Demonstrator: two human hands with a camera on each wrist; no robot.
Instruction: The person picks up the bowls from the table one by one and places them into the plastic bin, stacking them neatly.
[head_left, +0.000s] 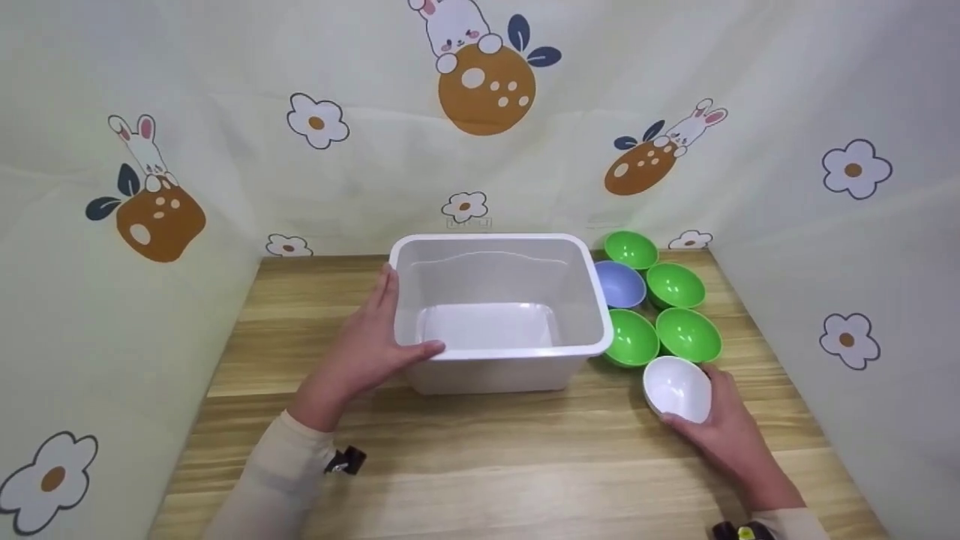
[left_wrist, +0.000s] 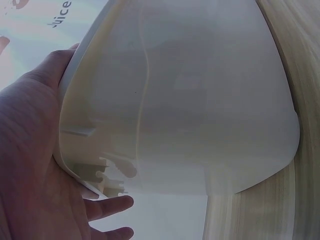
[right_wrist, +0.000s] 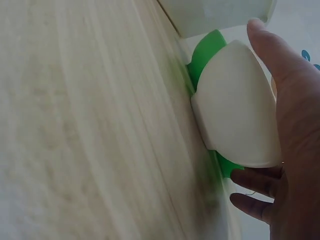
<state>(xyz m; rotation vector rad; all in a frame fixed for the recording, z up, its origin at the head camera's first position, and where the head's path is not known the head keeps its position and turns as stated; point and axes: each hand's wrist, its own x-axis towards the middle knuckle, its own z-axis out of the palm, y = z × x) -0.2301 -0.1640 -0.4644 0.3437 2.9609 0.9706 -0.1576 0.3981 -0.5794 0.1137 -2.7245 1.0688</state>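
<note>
A white plastic bin point(head_left: 487, 352) stands on the wooden table. My left hand point(head_left: 360, 337) spans its front-left corner, thumb along the front rim and straight fingers against the left side. The left wrist view shows the bin's wall point(left_wrist: 200, 100) beside that hand point(left_wrist: 35, 150). At the right, my right hand point(head_left: 739, 439) holds a white bowl point(head_left: 677, 390) between thumb and fingers, its mouth upward. In the right wrist view the bowl point(right_wrist: 235, 105) hides most of a green bowl point(right_wrist: 202, 55) behind it. Whether the white bowl touches the table, I cannot tell.
Several green bowls point(head_left: 688, 335) and a blue-purple bowl point(head_left: 621, 285) sit close together right of the bin. Bare wood point(head_left: 525, 465) lies in front of it. Printed fabric point(head_left: 360, 187) walls the table at the back and both sides.
</note>
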